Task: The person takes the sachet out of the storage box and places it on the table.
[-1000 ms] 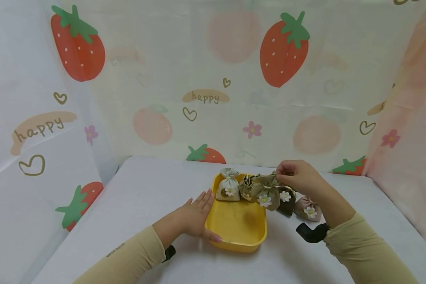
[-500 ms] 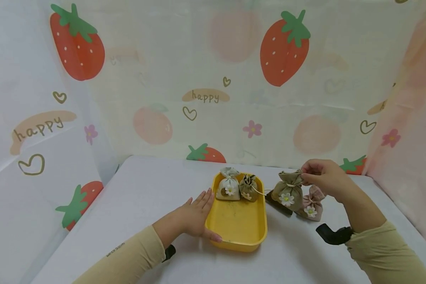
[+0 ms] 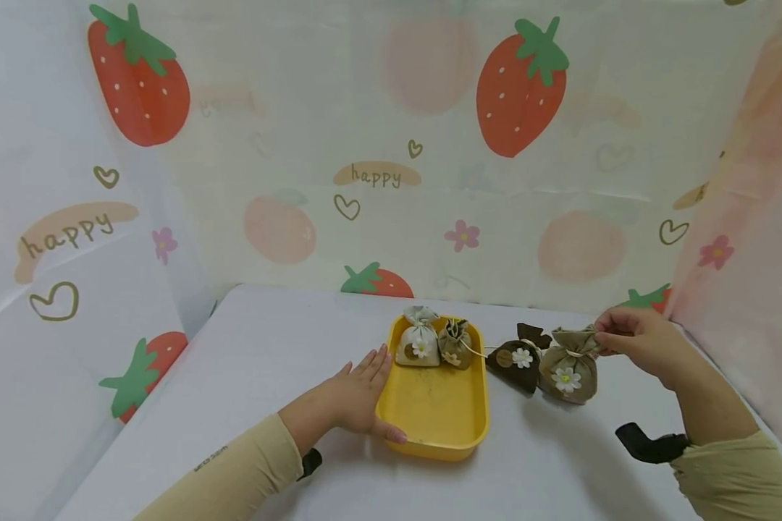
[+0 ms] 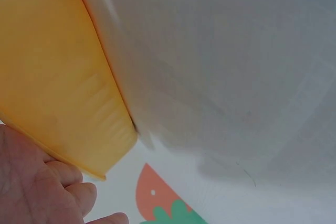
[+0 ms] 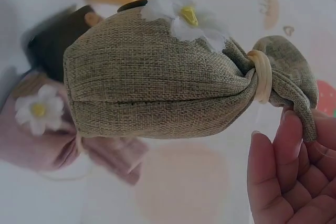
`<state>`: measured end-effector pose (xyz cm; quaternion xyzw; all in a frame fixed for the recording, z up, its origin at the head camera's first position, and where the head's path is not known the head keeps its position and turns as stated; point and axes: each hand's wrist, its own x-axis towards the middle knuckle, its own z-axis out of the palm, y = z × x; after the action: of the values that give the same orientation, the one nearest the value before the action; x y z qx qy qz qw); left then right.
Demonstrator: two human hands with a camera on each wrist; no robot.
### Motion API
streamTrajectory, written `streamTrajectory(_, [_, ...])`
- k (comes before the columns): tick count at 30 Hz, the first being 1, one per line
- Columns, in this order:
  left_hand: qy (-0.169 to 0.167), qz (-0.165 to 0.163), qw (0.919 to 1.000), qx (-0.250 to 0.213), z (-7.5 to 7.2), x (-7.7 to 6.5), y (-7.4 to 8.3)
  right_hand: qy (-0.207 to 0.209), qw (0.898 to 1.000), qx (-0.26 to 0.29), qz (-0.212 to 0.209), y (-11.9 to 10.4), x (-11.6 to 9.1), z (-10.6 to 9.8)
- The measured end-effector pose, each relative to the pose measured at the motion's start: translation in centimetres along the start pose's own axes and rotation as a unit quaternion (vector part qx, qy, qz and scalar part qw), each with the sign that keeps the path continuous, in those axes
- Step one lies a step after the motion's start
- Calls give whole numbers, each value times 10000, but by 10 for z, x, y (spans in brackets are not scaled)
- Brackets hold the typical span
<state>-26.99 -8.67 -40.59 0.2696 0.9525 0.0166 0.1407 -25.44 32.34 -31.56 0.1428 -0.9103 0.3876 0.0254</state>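
Note:
My right hand [image 3: 645,344] pinches the gathered top of a grey-brown drawstring pouch [image 3: 568,376] with a white flower. In the right wrist view this pouch [image 5: 157,77] hangs from thumb and fingertips. A pink pouch [image 5: 31,124] lies behind it, mostly hidden in the head view. Beside it, a dark brown pouch [image 3: 515,365] leans at the right of a yellow tray [image 3: 430,447]. My left hand [image 3: 358,401] rests along the tray's left rim, fingers straight and thumb at the near corner. A white pouch [image 3: 419,344] and a small brown pouch [image 3: 455,346] stand at the tray's far end.
A white cloth covers the table [image 3: 287,347]. Behind it hangs a strawberry-print curtain [image 3: 378,130], with further curtain panels at both sides. A pale cord [image 3: 476,352] runs over the tray's right rim towards the dark brown pouch.
My right hand has carried the grey-brown pouch from above the tray's right side rightward, in front of the pink pouch. The dark brown pouch has come into view. My left hand stays in place.

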Motion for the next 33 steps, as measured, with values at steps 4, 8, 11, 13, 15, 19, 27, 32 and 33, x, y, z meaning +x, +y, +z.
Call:
streamTrajectory(4, [28,18,10000,-5,1,0,-1,30,9999,87,-112,14,-8,-6])
streamTrajectory(8, [46,29,10000,-4,2,2,-2,11,9996,226,-141,26,-14,-13])
streamTrajectory(11, [51,22,10000,-32,3,3,-3,-29,9996,239,-111,34,-18,-17])
streamTrajectory(13, [50,17,10000,-62,3,3,-3,-36,9996,268,-117,39,-20,-20])
streamTrajectory(15, [43,14,10000,-85,3,3,-3,-45,9994,301,-146,45,-22,-22])
streamTrajectory(19, [39,11,9999,-98,2,3,-2,-63,9993,361,-82,54,-25,-27])
streamTrajectory(27, [46,14,9999,-103,3,3,-2,-79,9990,368,233,64,-28,-35])
streamTrajectory(32, [17,0,9999,-108,2,3,-3,-29,9980,456,429,67,-30,-37])
streamTrajectory(33, [12,-1,9999,-106,2,4,-3,-6,9977,501,461,68,-31,-37])
